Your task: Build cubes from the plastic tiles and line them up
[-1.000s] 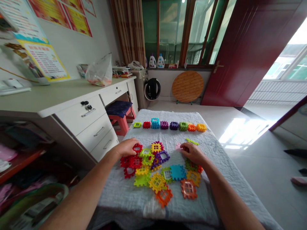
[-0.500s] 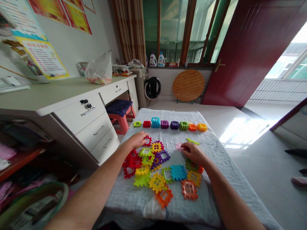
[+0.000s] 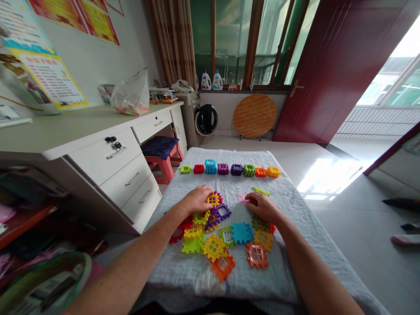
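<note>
A pile of coloured plastic window tiles (image 3: 226, 238) lies on a grey quilted cloth (image 3: 295, 227) over a small table. My left hand (image 3: 196, 200) is at the pile's far left edge, fingers curled down beside a yellow tile (image 3: 213, 199); what it grips is hidden. My right hand (image 3: 263, 206) rests at the pile's far right, its fingers pinched on a pink tile (image 3: 243, 197). A thin green piece (image 3: 261, 190) lies just beyond it. Along the far end of the cloth stands a row of several assembled cubes (image 3: 229, 169) in mixed colours.
A white desk with drawers (image 3: 108, 153) runs along the left, with a red stool (image 3: 164, 164) under it and a plastic bag (image 3: 129, 94) on top. A round wooden board (image 3: 255, 115) leans on the far wall beside a dark red door (image 3: 328, 74). Open floor lies to the right.
My left hand lifted a red tile from the pile's left side and moved right and forward, to the yellow tile. My right hand has stayed on the pink tile.
</note>
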